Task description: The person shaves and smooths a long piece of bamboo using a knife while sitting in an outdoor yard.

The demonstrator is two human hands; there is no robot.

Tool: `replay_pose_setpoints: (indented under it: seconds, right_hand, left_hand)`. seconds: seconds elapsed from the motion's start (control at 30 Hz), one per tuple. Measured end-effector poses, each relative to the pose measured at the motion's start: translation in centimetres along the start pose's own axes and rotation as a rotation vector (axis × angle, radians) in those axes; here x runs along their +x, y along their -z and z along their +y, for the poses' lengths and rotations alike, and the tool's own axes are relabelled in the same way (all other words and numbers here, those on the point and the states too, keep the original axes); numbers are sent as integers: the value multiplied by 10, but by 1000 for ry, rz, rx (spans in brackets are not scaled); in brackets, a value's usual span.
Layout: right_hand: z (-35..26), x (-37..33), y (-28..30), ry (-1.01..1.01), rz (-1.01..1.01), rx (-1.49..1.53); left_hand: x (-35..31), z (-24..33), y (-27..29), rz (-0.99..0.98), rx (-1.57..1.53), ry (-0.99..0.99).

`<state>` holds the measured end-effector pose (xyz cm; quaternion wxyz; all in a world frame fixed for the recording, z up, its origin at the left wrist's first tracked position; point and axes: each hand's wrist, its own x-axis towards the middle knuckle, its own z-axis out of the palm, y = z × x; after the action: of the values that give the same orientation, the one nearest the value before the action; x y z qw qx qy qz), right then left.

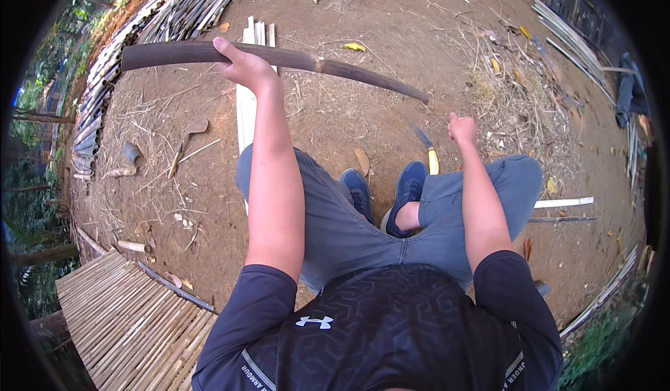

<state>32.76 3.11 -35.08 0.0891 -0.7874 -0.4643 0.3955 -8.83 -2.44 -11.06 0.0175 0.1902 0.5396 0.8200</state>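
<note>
A long dark-brown bamboo pole [300, 60] with a node ring partway along is held in my left hand [243, 66], which grips it left of its middle. Its wider end points left, and its narrower end slants down to the right. My right hand [463, 129] is closed in a loose fist beside my right knee, apart from the pole's tip, and nothing shows in it. Just left of that hand is a knife [433, 159] with a yellow handle and dark blade, by my shoe.
Pale split bamboo strips [247, 115] lie beyond my left knee. A blade tool with a wooden handle [187, 143] rests on the dirt at left. Stacked bamboo [185, 14] lines the far left, a slatted bamboo platform [132, 321] the near left. Dry shavings [509, 87] litter the right.
</note>
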Motion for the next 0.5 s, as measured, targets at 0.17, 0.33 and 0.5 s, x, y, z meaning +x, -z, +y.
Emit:
replay_pose_setpoints:
  seconds: [0.17, 0.33, 0.5]
  right_hand:
    - [47, -8, -68, 43, -120, -548]
    - [91, 8, -113, -96, -24, -444]
    - [76, -5, -115, -157, 120, -382]
  left_hand:
    - [3, -4, -3, 2, 80, 13]
    - [-16, 13, -9, -88, 86, 122]
    - [-12, 6, -4, -112, 71, 73]
